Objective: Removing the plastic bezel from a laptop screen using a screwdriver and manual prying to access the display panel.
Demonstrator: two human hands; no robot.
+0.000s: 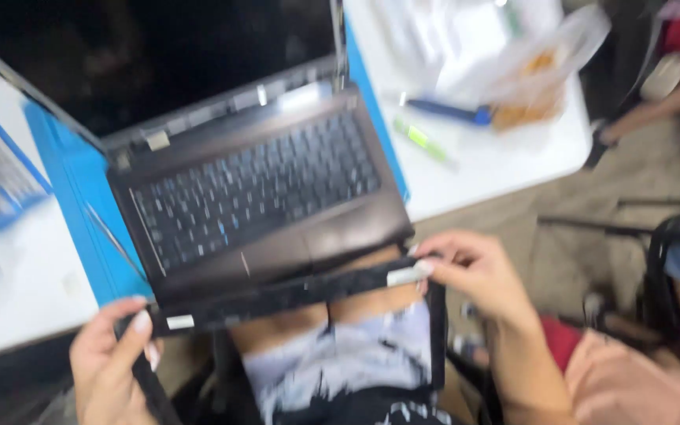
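Black screen bezel frame, thin and rectangular, held flat just in front of the laptop, its top bar running along the laptop's front edge and overlapping it slightly; the frame's right side bar drops down past the table edge over the person's lap. Left hand closed on the frame's left corner, thumb pressed on top near a small white sticker. Right hand pinches the frame's right corner, fingertips on a white tab there. Laptop open, dark keyboard and touchpad, screen dark with bezel off and bare metal hinges showing; it sits on a blue mat on the white table. Right of the laptop: blue pen, green marker, clear plastic bag with something orange-brown inside. Left of the laptop, a blurred blue-edged object, can't tell what. Frame motion-blurred overall.
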